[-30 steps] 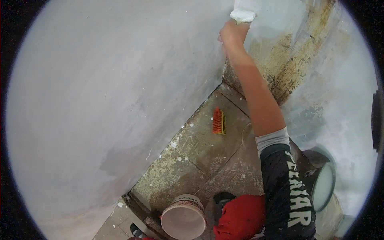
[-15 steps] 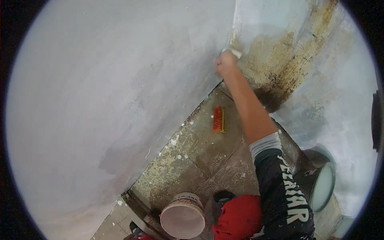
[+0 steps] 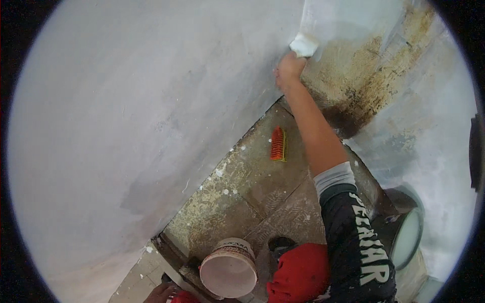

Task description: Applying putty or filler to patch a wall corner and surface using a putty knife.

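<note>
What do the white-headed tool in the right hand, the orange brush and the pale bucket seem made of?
White-headed tool: head unclear, perhaps bristle or foam; blur shows only plain white, seemingly matte. 
Orange brush: probably plastic, judging by its evenly coloured bristles and yellow edge; finish unclear. 
Pale bucket: likely moulded plastic, with a smooth, dull interior, rounded rim and soiled side.

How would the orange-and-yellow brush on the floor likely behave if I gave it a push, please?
The brush looks blocky, so it would probably slide, not roll. Its bristles stand in neat rows, suggesting fairly stiff. The stained, uneven-looking floor might make it drag.
</note>
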